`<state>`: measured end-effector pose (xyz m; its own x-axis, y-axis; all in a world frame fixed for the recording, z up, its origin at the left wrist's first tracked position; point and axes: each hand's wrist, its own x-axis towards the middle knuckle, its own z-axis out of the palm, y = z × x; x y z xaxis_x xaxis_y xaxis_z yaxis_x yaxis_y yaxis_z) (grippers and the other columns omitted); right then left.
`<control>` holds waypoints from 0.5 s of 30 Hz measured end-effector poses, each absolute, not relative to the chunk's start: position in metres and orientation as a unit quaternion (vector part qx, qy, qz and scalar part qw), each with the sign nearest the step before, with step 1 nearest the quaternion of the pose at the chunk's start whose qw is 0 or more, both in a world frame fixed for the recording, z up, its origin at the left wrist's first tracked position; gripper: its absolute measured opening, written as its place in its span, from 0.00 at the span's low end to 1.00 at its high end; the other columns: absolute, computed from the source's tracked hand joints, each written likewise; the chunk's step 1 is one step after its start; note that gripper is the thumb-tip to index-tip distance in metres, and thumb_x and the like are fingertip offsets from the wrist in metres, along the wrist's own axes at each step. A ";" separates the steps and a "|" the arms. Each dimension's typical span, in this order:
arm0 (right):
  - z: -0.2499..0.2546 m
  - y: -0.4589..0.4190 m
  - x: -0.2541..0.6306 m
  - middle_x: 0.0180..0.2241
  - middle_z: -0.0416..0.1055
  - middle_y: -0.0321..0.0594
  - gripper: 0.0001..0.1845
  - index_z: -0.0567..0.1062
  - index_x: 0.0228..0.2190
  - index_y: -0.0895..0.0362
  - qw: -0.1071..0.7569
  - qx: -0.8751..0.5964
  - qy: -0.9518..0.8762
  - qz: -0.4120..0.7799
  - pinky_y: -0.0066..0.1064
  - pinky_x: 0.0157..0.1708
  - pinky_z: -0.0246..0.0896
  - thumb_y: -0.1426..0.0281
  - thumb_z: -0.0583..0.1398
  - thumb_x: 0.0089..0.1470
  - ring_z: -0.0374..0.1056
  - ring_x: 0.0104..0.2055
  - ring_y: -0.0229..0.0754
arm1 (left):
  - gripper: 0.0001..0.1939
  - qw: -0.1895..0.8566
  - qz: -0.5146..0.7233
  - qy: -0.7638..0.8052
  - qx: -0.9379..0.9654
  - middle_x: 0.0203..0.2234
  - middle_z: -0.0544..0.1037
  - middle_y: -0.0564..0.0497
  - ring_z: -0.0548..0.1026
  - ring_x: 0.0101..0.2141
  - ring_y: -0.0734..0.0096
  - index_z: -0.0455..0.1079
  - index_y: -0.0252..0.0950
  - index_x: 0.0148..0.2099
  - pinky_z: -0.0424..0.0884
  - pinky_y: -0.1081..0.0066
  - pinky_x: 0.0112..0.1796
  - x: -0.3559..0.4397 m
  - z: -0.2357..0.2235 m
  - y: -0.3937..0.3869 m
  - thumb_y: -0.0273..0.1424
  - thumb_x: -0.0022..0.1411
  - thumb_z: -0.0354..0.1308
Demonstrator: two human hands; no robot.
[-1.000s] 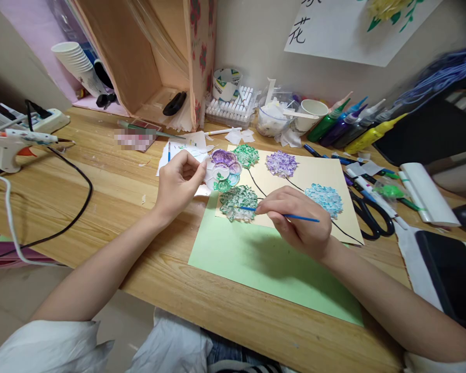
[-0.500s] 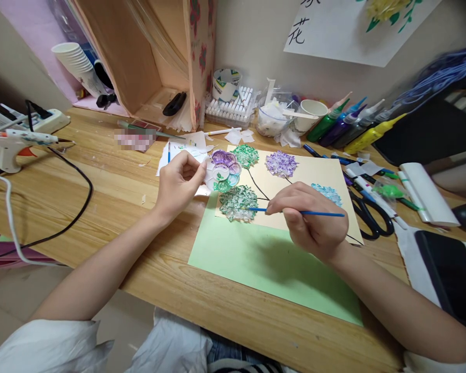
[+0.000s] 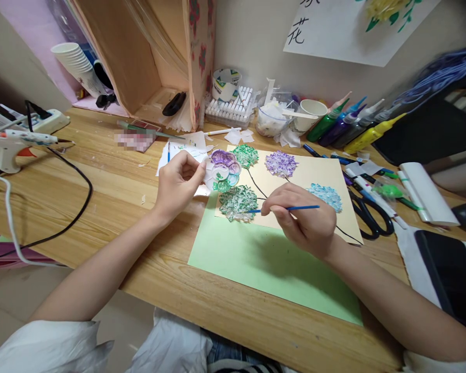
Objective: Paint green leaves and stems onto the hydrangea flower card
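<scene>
My left hand pinches the edge of a flower-shaped paint palette smeared with purple, green and pale blue. My right hand is closed around a thin blue paintbrush, whose tip reaches the lower part of a green-and-white textured flower. That flower is on a cream sheet with drawn black stems. Also on the sheet are another green flower, a purple flower and a light blue flower. A light green sheet lies under the cream one.
A glue gun with cables is at the left. Paint bottles, a paper cup and a box of white sticks line the back. Black scissors, pens and a phone lie to the right.
My right hand has shifted slightly left and down, and the paintbrush sits at a changed angle with its tip lower on the flower. My left hand and the palette have barely moved.
</scene>
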<state>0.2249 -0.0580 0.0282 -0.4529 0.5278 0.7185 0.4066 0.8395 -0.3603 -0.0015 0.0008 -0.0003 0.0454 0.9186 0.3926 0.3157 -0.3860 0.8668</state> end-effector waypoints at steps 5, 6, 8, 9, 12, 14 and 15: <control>0.028 -0.058 0.226 0.22 0.71 0.41 0.08 0.69 0.31 0.57 0.464 -0.273 -0.840 0.068 0.32 0.26 0.61 0.74 0.51 0.60 0.65 0.26 0.39 | 0.13 0.300 0.510 0.466 0.658 0.20 0.70 0.55 0.72 0.22 0.75 0.61 0.38 0.27 0.69 0.73 0.24 -0.001 0.000 0.000 0.38 0.58 0.59; 0.028 -0.058 0.226 0.22 0.70 0.41 0.09 0.69 0.31 0.57 0.471 -0.273 -0.836 0.071 0.32 0.25 0.61 0.74 0.51 0.60 0.65 0.26 0.39 | 0.13 0.301 0.509 0.465 0.659 0.20 0.70 0.55 0.72 0.22 0.74 0.61 0.38 0.27 0.69 0.73 0.24 -0.001 0.000 0.000 0.38 0.58 0.59; 0.028 -0.058 0.226 0.22 0.70 0.40 0.10 0.69 0.30 0.57 0.468 -0.269 -0.838 0.077 0.31 0.24 0.60 0.73 0.50 0.61 0.64 0.25 0.38 | 0.13 0.301 0.508 0.466 0.659 0.20 0.70 0.55 0.72 0.22 0.74 0.61 0.38 0.28 0.69 0.73 0.24 -0.001 0.000 0.000 0.38 0.58 0.59; 0.029 -0.058 0.226 0.21 0.70 0.40 0.10 0.69 0.30 0.57 0.460 -0.267 -0.843 0.078 0.31 0.24 0.60 0.73 0.50 0.61 0.64 0.25 0.38 | 0.13 0.301 0.508 0.467 0.659 0.20 0.70 0.55 0.72 0.22 0.74 0.61 0.38 0.28 0.69 0.72 0.24 -0.001 0.000 0.000 0.38 0.59 0.58; 0.028 -0.058 0.225 0.22 0.70 0.40 0.10 0.69 0.30 0.56 0.438 -0.263 -0.857 0.068 0.31 0.24 0.60 0.74 0.50 0.61 0.64 0.25 0.38 | 0.13 0.300 0.508 0.470 0.656 0.21 0.70 0.54 0.72 0.23 0.74 0.61 0.38 0.28 0.69 0.72 0.24 -0.001 0.000 0.000 0.38 0.59 0.58; 0.029 -0.059 0.225 0.22 0.71 0.40 0.09 0.69 0.30 0.56 0.442 -0.264 -0.855 0.062 0.31 0.24 0.60 0.74 0.51 0.60 0.64 0.26 0.39 | 0.13 0.301 0.508 0.471 0.655 0.21 0.70 0.54 0.72 0.23 0.73 0.61 0.38 0.27 0.69 0.72 0.24 -0.001 0.000 0.000 0.38 0.59 0.58; 0.029 -0.059 0.225 0.22 0.70 0.40 0.09 0.69 0.30 0.56 0.448 -0.266 -0.851 0.063 0.31 0.24 0.60 0.73 0.50 0.61 0.65 0.26 0.39 | 0.13 0.301 0.508 0.471 0.655 0.21 0.70 0.54 0.72 0.23 0.74 0.61 0.38 0.28 0.69 0.72 0.24 -0.001 0.000 0.000 0.38 0.59 0.58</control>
<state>0.2254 -0.0589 0.0295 -0.4576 0.5088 0.7292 0.3958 0.8509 -0.3454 -0.0014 0.0000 0.0003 0.0404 0.9235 0.3815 0.3123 -0.3744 0.8731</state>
